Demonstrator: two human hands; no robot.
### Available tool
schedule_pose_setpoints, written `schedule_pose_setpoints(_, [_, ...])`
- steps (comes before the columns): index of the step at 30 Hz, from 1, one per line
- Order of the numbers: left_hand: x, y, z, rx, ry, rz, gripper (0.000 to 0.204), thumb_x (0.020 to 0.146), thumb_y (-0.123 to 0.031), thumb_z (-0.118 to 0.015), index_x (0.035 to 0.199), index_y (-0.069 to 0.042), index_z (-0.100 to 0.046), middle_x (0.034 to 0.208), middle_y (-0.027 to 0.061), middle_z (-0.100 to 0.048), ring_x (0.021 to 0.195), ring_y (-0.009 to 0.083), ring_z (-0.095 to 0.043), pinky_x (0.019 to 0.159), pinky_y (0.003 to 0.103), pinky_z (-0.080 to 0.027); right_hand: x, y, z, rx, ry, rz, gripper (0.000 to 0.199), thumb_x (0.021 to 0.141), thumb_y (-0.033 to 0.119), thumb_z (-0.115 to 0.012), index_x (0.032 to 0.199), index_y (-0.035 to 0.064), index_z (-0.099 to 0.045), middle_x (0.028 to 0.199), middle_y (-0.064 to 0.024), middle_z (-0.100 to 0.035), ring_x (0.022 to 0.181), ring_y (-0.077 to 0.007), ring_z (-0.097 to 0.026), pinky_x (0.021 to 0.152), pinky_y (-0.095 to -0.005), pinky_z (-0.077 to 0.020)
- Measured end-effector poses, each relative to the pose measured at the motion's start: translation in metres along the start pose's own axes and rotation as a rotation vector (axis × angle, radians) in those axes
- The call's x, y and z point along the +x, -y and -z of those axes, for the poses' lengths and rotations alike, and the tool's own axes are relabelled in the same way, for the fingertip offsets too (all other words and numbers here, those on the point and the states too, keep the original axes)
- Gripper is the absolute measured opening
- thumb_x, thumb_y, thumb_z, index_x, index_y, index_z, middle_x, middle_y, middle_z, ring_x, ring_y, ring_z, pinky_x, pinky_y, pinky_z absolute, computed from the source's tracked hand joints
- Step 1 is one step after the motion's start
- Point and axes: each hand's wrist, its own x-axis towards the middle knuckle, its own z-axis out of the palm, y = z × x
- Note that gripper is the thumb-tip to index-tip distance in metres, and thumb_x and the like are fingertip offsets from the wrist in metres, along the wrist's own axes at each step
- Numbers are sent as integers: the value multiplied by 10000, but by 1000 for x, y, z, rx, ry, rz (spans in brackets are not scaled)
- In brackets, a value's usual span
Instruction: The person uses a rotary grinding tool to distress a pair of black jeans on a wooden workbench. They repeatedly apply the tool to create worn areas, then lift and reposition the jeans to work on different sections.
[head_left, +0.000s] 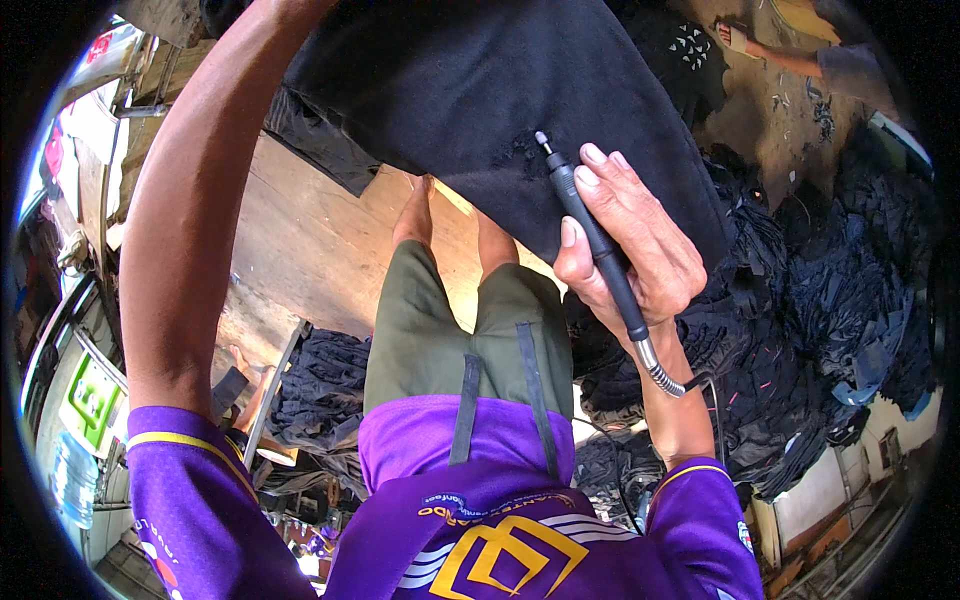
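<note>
In my right hand is a black pen-shaped rotary grinder handpiece. My thumb and fingers close around its barrel. A small pale grinding tip points up and away, at a rough, frayed patch on a large black garment. Whether the tip touches the cloth, I cannot tell. From the rear of the handpiece a coiled metal sleeve leads to a cable. The garment hangs spread before me, above my knees. My left forearm reaches up past the top edge, where its hand is out of sight.
Heaps of dark garments lie at the right, with another pile at the lower left. Another person's leg and sandalled foot show at the upper right. A green plastic container and a clear water bottle stand far left.
</note>
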Motion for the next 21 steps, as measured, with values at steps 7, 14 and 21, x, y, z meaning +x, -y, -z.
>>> schedule_pose_setpoints(7, [2, 0, -1, 29, -4, -12, 413, 920, -365, -912, 763, -33, -723, 604, 32, -537, 565, 102, -453, 546, 343, -384, -2, 2, 3, 2, 12, 1, 292, 835, 46, -824, 1116, -33, -821, 1050, -194, -829, 1093, -368, -819, 1021, -489, -657])
schedule_pose_setpoints(14, [2, -2, -1, 31, 27, 44, 417, 925, -352, -911, 751, -39, -699, 603, 10, -510, 571, 96, -431, 548, 340, -366, -3, 3, 5, -10, 5, -24, 320, 837, 21, -773, 1136, -87, -809, 1063, -252, -825, 1102, -392, -818, 1054, -509, -637])
schedule_pose_setpoints(21, [1, -3, -2, -1, 14, 39, 397, 927, -352, -914, 769, -42, -722, 606, 0, -520, 573, 77, -442, 548, 336, -364, -4, 4, 9, 5, 24, -18, 270, 838, 47, -807, 1096, -31, -820, 1042, -187, -826, 1090, -356, -822, 1020, -482, -661])
